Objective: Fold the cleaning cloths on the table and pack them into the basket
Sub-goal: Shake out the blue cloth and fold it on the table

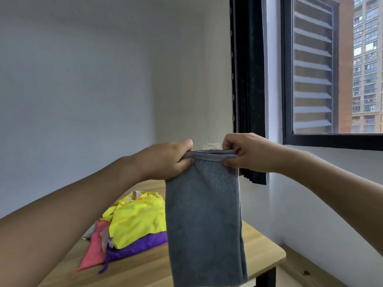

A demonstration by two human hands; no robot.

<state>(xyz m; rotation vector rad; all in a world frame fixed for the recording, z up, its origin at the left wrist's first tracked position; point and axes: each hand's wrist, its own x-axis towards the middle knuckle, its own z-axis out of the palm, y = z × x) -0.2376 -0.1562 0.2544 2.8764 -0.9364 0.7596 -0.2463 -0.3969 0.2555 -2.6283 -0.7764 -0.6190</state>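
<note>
A grey-blue cloth (205, 220) hangs doubled over in the air above the wooden table (263, 253). My left hand (165, 160) pinches its top left corner and my right hand (246, 152) pinches its top right corner, holding the top edge level. A small white label sticks up behind that edge. On the table to the left lies a heap of cloths: yellow (136, 218) on top, purple (136, 247) beneath, pink (93, 253) at the front. No basket is in view.
The table's right front corner sits close to the white wall. A dark curtain (248, 90) hangs beside a black-framed window (331, 139) at the right. Wooden flooring shows below the table's corner.
</note>
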